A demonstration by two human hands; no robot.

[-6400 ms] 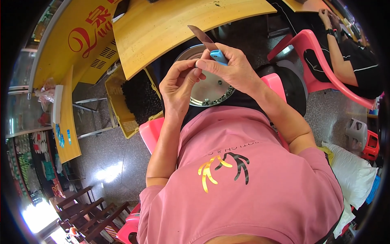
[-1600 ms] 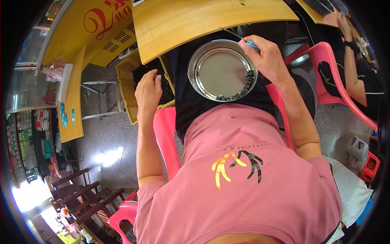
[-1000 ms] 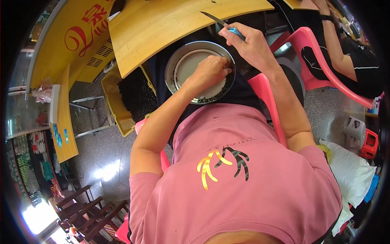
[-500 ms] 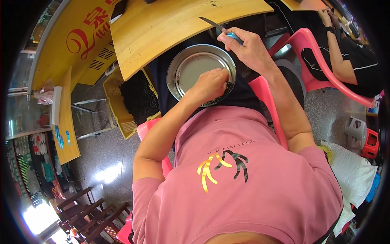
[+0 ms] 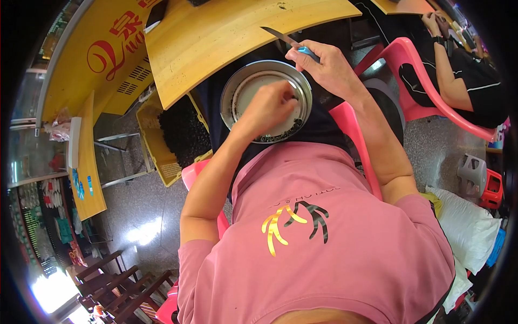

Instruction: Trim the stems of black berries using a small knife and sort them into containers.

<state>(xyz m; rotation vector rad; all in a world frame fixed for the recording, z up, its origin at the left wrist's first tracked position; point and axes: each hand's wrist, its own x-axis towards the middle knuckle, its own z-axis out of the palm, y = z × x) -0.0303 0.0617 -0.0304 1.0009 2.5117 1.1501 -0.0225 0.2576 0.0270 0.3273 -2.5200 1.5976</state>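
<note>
The left hand point(image 5: 267, 109) has been drawn back slightly from the right wall of the round metal pan point(image 5: 228, 98), and more of the small dark pieces point(image 5: 294, 128) inside have been uncovered. Its fingers are curled but blurred; whether anything is pinched in that grip cannot be told. The pieces are gathered along the pan's near right edge, just below the curled fingers and nearer to them than to the right hand point(image 5: 330, 67). In the right grip a knife point(image 5: 283, 36) is firmly held by its blue handle, beyond the pan's far right rim, its long axis slanted so that the tip is pointed up and left, toward the wooden counter point(image 5: 216, 43). The pan is rested on the lap; to its left a yellow crate point(image 5: 170, 170) is partly filled with a dark heap point(image 5: 183, 135).
</note>
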